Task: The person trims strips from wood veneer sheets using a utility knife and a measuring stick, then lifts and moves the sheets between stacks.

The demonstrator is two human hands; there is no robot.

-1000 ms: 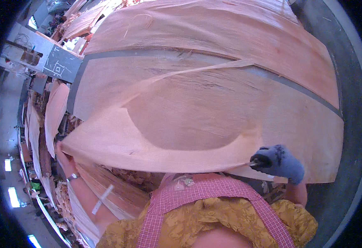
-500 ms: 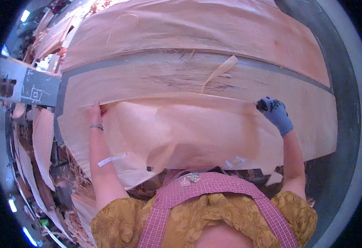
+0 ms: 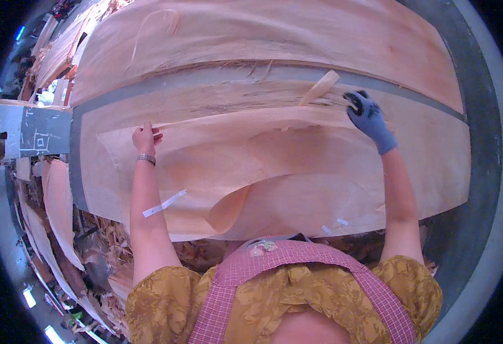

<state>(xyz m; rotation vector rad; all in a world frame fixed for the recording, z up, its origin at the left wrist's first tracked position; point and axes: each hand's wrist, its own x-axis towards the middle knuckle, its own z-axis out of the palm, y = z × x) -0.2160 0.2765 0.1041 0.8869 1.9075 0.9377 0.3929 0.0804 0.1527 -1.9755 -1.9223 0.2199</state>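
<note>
A thin sheet of wood veneer [image 3: 205, 149] lies loosely on a paler sheet [image 3: 435, 166], with its near part curled and buckled toward me. My bare left hand [image 3: 145, 139], a band at its wrist, is at the veneer's far edge on the left; its bent fingers appear to pinch that edge. My right hand [image 3: 368, 114], in a blue glove with dark patches, is raised just past the far edge on the right. Its fingers are bent but apart, with nothing visible in them. Near it a narrow veneer strip [image 3: 320, 86] lies over a rough, split area.
Another broad veneer sheet [image 3: 274, 34] lies beyond a grey strip of tabletop [image 3: 188, 74]. Wood scraps [image 3: 105, 241] pile up below the table's left side. A grey panel with white markings [image 3: 45, 132] stands at the left. Small white tape pieces [image 3: 342, 221] lie near the front edge.
My right hand has let go of the veneer's edge and moved up, away from me. My left hand has shifted slightly right and away. The veneer has slid farther away and buckled.
</note>
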